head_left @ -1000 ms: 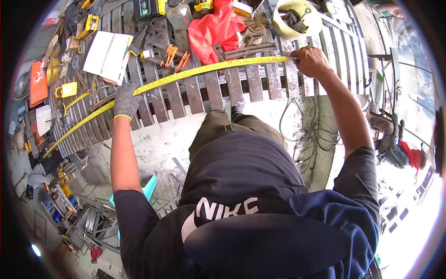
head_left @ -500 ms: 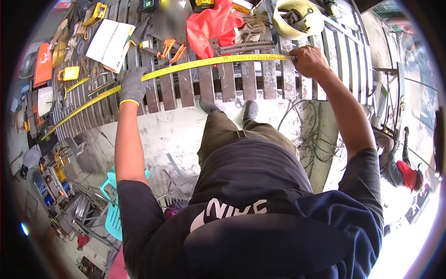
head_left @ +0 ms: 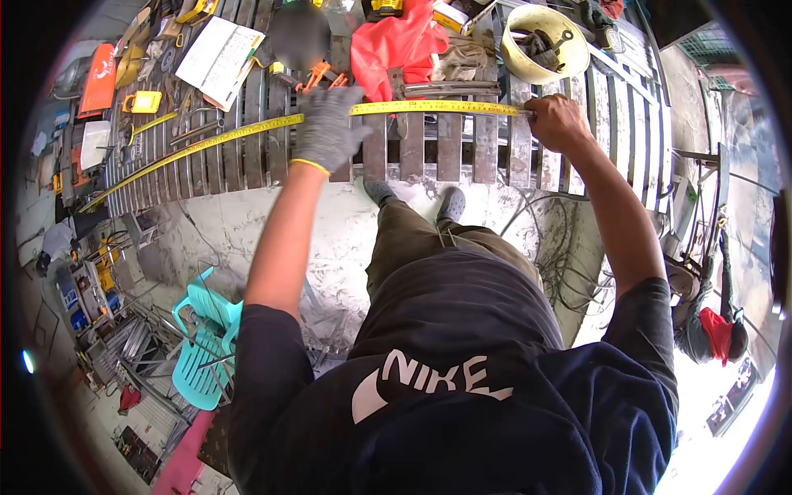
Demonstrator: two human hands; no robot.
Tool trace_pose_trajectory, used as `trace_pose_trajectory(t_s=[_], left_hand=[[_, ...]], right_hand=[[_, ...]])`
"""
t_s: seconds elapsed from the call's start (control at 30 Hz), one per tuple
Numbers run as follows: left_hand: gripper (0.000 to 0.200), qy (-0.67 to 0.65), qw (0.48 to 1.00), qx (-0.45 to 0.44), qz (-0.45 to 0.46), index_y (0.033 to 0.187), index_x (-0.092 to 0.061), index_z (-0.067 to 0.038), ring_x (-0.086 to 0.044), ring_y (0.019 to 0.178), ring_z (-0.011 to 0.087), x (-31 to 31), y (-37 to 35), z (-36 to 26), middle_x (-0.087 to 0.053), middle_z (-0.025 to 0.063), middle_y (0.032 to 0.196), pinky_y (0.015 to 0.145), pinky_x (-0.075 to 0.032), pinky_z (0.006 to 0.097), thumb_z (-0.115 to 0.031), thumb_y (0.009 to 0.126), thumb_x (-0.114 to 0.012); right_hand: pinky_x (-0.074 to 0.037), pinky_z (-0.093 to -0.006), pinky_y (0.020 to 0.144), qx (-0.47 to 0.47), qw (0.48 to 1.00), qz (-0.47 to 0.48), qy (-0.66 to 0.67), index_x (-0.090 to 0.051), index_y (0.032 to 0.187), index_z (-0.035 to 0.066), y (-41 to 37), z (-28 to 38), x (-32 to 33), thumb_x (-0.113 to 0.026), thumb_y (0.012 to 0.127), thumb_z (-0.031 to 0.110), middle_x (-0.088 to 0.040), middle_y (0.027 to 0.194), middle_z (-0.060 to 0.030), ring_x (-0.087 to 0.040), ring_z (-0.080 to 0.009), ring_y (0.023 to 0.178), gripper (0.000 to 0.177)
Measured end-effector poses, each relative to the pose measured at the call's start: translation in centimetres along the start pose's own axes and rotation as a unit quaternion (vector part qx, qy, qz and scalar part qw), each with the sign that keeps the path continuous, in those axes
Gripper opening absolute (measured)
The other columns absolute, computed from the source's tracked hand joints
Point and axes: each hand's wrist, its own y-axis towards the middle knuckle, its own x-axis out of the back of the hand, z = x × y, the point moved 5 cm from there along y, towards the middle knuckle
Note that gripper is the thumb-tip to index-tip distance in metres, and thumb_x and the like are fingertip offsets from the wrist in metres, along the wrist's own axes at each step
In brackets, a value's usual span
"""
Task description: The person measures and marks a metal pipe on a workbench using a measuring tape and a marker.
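Note:
A long yellow tape measure blade (head_left: 239, 132) stretches over the slatted metal bench (head_left: 450, 153), from its far left to my right hand (head_left: 559, 122). Bare and closed, that hand pinches the blade's right end. My left hand (head_left: 326, 125), in a grey knit glove with a yellow cuff, lies across the blade, hiding a short stretch of it. Its thumb sticks out to the right and its fingers look extended. Just beyond the glove are orange-handled tools (head_left: 318, 76), partly hidden behind it. Metal bars (head_left: 450, 88) lie beyond the blade.
A red cloth (head_left: 392, 49) and a cream bucket (head_left: 536, 70) holding a wrench stand at the bench's back. An open notebook (head_left: 219, 62) lies to the left. Turquoise chairs (head_left: 198, 367) and cables (head_left: 569, 264) are on the floor. Another person (head_left: 711, 330) is at far right.
My left hand has moved right along the tape measure blade, closer to my right hand. My right hand still holds the blade's end. The whole view has shifted slightly.

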Motion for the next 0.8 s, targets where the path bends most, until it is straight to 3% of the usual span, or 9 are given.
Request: trace_pose_trajectory(t_s=[0.2,0.4,0.6,0.8], left_hand=[[0.069,-0.045,0.998,-0.029,0.014,0.144,-0.061,-0.015,-0.059,0.127,0.0373,-3.4,4.0,-8.7,-0.066,0.0154,0.132,0.117,-0.039,0.0537,-0.03,0.082,-0.088],[0.052,-0.076,0.997,-0.022,0.021,0.132,-0.069,-0.014,-0.066,0.117,0.0375,-5.3,6.3,-8.7,-0.073,0.0152,0.118,0.108,-0.046,0.0521,-0.024,0.084,-0.085],[0.05,-0.058,0.995,-0.073,-0.025,0.135,-0.067,-0.014,-0.065,0.114,0.0399,-6.2,5.9,-8.7,-0.073,0.0153,0.114,0.105,-0.045,0.0529,-0.022,0.088,-0.081],[0.052,-0.063,0.991,-0.11,-0.046,0.136,-0.065,-0.013,-0.064,0.12,0.0383,-6.5,5.4,-8.5,-0.073,0.0132,0.126,0.114,-0.04,0.0536,-0.019,0.086,-0.08]], right_hand=[[-0.06,-0.05,0.087,-0.006,1.0,0.006,0.003,-0.082,0.112,0.015,0.0,-0.2,-0.3,-0.058,0.092,0.012,-0.08,0.098,-0.0207,-0.078,-0.0378,0.093,0.032],[-0.06,-0.0494,0.084,0.007,1.0,-0.006,-0.002,-0.082,0.112,0.014,-0.1,-0.8,-0.9,-0.057,0.093,0.011,-0.08,0.097,-0.0209,-0.078,-0.0364,0.091,0.032],[-0.06,-0.0494,0.082,-0.019,1.0,0.016,0.015,-0.082,0.113,0.014,-0.3,-0.9,-0.8,-0.056,0.095,0.012,-0.08,0.097,-0.0203,-0.078,-0.0363,0.089,0.032],[-0.06,-0.0493,0.081,0.013,1.0,-0.015,-0.019,-0.083,0.112,0.014,-0.4,-0.9,-0.7,-0.056,0.097,0.014,-0.081,0.094,-0.0192,-0.078,-0.0356,0.087,0.031]])
